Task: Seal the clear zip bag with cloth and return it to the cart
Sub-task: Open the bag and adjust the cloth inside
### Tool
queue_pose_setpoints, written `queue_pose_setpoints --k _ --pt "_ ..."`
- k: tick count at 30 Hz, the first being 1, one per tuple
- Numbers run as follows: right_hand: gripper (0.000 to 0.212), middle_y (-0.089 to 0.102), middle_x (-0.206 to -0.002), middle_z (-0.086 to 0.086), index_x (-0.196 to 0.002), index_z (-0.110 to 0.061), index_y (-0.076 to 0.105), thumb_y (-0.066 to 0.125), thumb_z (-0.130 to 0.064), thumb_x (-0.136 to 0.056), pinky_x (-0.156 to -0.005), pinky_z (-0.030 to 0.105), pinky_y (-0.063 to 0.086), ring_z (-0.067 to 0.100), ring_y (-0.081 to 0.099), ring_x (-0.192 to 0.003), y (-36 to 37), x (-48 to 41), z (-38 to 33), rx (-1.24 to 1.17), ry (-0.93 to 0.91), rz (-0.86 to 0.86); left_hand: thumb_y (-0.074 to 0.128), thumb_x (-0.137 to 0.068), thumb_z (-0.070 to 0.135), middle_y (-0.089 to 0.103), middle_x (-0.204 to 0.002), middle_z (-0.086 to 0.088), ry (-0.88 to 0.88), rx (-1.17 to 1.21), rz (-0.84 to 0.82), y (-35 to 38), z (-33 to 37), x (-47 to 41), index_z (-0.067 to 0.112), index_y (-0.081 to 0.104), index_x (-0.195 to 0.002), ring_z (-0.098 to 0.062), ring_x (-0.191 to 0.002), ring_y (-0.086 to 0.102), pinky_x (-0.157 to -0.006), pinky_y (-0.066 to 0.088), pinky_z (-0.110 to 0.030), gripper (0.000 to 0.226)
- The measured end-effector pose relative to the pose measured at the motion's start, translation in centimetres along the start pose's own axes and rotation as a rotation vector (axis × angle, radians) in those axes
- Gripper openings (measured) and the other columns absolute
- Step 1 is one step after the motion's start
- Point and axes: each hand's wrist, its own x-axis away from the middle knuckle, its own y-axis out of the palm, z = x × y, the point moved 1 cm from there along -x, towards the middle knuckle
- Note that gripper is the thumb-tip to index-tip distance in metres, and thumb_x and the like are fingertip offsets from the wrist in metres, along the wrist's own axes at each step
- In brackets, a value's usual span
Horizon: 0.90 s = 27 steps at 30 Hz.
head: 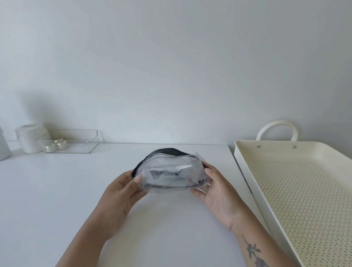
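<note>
— Fingers [137, 179] on both hands pinch the zip bag [169, 175] by its ends, above the worktop [53, 199], its long axis running left-right.

— Which is nearer the cart [306, 188]?

— Right hand [216, 189], palm up near the worktop's right edge; left hand [121, 193] mirrors it. The zipper's state is unclear.

Left hand [121, 191] and right hand [216, 189] raised, facing; each grip closed.

White table [53, 199]: jar [31, 137], clear tray [70, 141].
</note>
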Motion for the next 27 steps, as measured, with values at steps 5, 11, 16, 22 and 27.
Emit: queue_pose_setpoints --k 5,11,16,22,27 --pt "0.027 0.070 -0.106 0.009 -0.110 -0.014 0.068 0.061 -0.022 -0.086 -0.082 0.034 0.056 0.022 0.066 -0.097 0.0 -0.3 0.1 0.046 -0.065 0.024 0.067 -0.087 0.026 0.059 -0.115 -0.020 -0.024 0.117 0.079 -0.9 0.3 -0.4 -0.001 0.060 -0.115 -0.031 -0.106 0.058 -0.090 0.055 -0.032 0.039" --pt "0.008 0.067 -0.089 0.007 -0.095 -0.018 0.069 0.069 -0.018 -0.087 -0.063 0.026 0.055 0.017 0.065 -0.075 -0.7 -1.1 0.7 0.206 -0.121 0.204 0.076 -0.076 0.028 0.069 -0.085 -0.009 0.027 0.012 0.144 -0.3 0.4 -0.4 0.013 0.060 -0.079 -0.023 -0.085 0.067 -0.086 0.053 -0.032 0.022" --pt "0.012 0.051 -0.066 0.001 -0.082 -0.025 0.065 0.068 -0.015 -0.087 -0.055 0.029 0.056 0.020 0.067 -0.060 -0.8 -1.3 0.9 0.338 -0.201 0.326 0.073 -0.085 0.019 0.063 -0.071 -0.001 0.115 -0.204 0.314 0.0 0.1 -0.6 0.021 0.053 -0.070 -0.018 -0.067 0.061 -0.077 0.051 -0.035 0.024" --pt "0.019 0.041 -0.053 -0.004 -0.083 -0.026 0.050 0.056 -0.009 -0.087 -0.051 0.043 0.052 0.038 0.058 -0.056 0.2 -1.3 1.5 0.971 -0.420 0.502 0.057 -0.084 0.015 0.047 -0.064 -0.001 0.156 -0.581 0.646 0.7 -0.7 -0.8 0.019 0.039 -0.073 -0.018 -0.056 0.051 -0.053 0.037 -0.033 0.022" --pt "0.018 0.051 -0.063 -0.002 -0.079 -0.030 0.049 0.056 -0.016 -0.089 -0.047 0.049 0.056 0.034 0.059 -0.063 0.9 -1.3 1.2 0.892 -0.404 0.478 0.063 -0.081 0.041 0.060 -0.092 0.000 0.158 -0.656 0.594 1.1 -0.2 -0.5 0.030 0.044 -0.080 -0.004 -0.074 0.058 -0.056 0.041 -0.027 0.022"
